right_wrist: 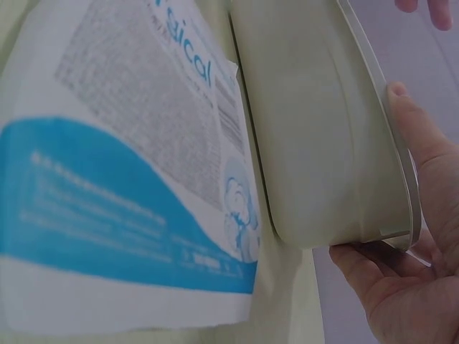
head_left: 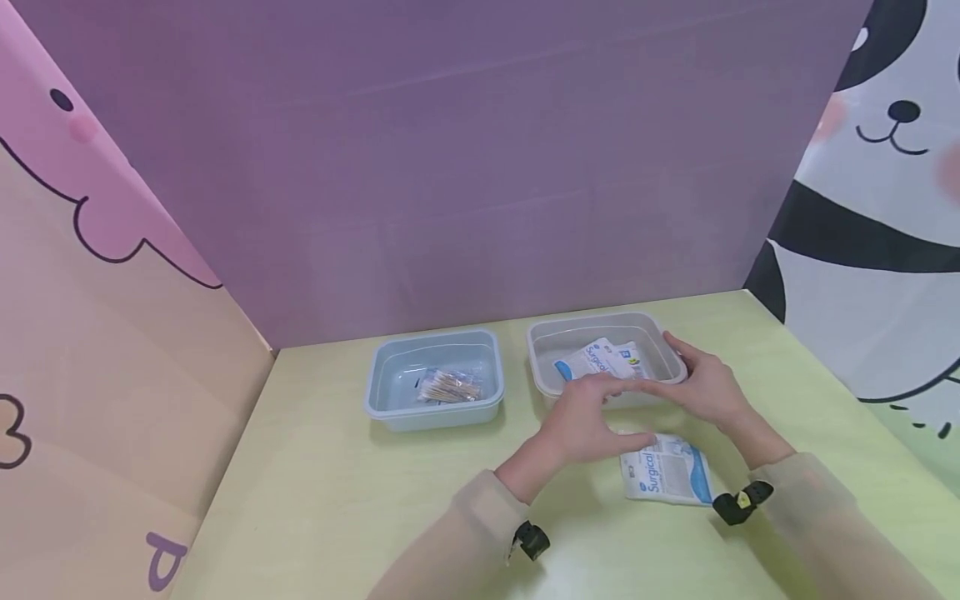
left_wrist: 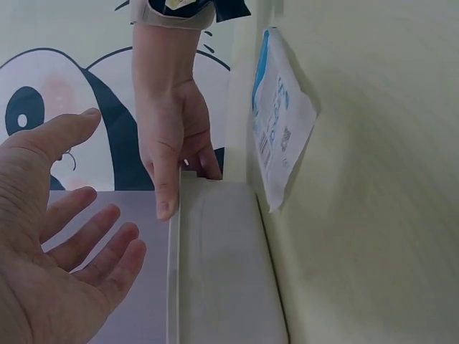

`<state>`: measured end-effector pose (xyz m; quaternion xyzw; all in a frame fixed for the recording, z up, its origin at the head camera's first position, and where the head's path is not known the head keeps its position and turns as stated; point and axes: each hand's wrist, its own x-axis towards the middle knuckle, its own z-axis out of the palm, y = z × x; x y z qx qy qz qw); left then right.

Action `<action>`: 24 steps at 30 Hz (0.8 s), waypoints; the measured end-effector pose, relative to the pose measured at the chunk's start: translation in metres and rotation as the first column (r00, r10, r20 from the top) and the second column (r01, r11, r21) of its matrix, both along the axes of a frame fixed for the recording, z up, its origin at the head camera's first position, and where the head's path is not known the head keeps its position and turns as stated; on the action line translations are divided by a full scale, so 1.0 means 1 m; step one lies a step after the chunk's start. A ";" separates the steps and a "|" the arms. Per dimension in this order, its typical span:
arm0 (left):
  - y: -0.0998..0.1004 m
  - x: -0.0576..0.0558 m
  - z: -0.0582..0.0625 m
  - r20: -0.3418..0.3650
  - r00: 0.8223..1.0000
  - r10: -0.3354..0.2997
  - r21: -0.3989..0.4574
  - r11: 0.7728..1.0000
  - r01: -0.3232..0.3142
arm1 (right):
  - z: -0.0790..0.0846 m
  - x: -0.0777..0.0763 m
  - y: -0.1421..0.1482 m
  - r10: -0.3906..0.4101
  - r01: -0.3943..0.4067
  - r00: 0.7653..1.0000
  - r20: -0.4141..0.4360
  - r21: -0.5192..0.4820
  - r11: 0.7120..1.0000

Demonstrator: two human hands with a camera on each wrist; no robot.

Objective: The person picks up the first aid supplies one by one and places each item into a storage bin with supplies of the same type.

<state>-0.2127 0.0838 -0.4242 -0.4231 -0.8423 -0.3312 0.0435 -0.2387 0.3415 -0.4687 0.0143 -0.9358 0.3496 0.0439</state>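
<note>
My right hand (head_left: 716, 392) grips the right end of a grey plastic bin (head_left: 553, 340), its thumb (right_wrist: 412, 125) along the rim and its fingers curled below the lip. Over the bin's near side my left hand (head_left: 577, 425) is spread, thumb apart from the loosely bent fingers; the left wrist view shows nothing in it. Inside the bin lie a white-and-blue packet printed "Surgical" (head_left: 596, 358) and another white-and-blue packet (head_left: 633, 357), partly hidden. A second "Surgical" packet (head_left: 671, 479) lies flat on the table in front, under the left thumb in the head view.
To the left stands a light blue bin (head_left: 435, 420) holding a clear bag of cotton swabs (head_left: 450, 387). The yellow-green table (head_left: 315, 500) meets a purple wall (head_left: 465, 167) behind. Printed cartoon panels rise at both sides, a panda panel (head_left: 885, 325) on the right.
</note>
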 end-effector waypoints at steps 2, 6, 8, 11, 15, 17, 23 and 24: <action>0.000 0.001 -0.004 0.009 1.000 -0.005 0.008 1.000 0.005 | 0.000 0.000 0.000 0.003 -0.003 1.000 -0.004 0.006 1.000; 0.002 0.004 -0.010 0.025 1.000 0.004 0.006 1.000 -0.005 | 0.000 -0.001 0.001 -0.001 0.001 1.000 0.007 0.005 1.000; 0.003 0.006 -0.013 0.033 0.999 0.002 -0.001 1.000 -0.002 | 0.000 -0.001 0.001 -0.005 0.005 1.000 0.018 -0.002 1.000; 0.006 0.008 -0.016 0.042 0.999 -0.004 -0.008 1.000 0.005 | -0.001 -0.001 0.001 -0.008 0.008 1.000 0.025 -0.005 1.000; 0.009 0.010 -0.023 0.023 1.000 0.009 -0.033 0.999 -0.008 | -0.001 -0.001 0.000 -0.007 0.007 1.000 0.016 -0.006 1.000; 0.010 0.011 -0.025 0.010 1.000 0.018 -0.049 0.999 -0.018 | -0.001 -0.002 -0.001 -0.008 0.008 1.000 0.012 -0.006 1.000; 0.012 0.011 -0.029 -0.018 1.000 0.023 -0.060 0.998 -0.024 | -0.002 -0.002 0.000 -0.005 0.005 1.000 0.008 -0.005 1.000; 0.013 0.011 -0.029 -0.022 1.000 0.020 -0.056 0.998 -0.021 | -0.002 -0.002 0.000 -0.006 0.006 1.000 0.007 -0.006 1.000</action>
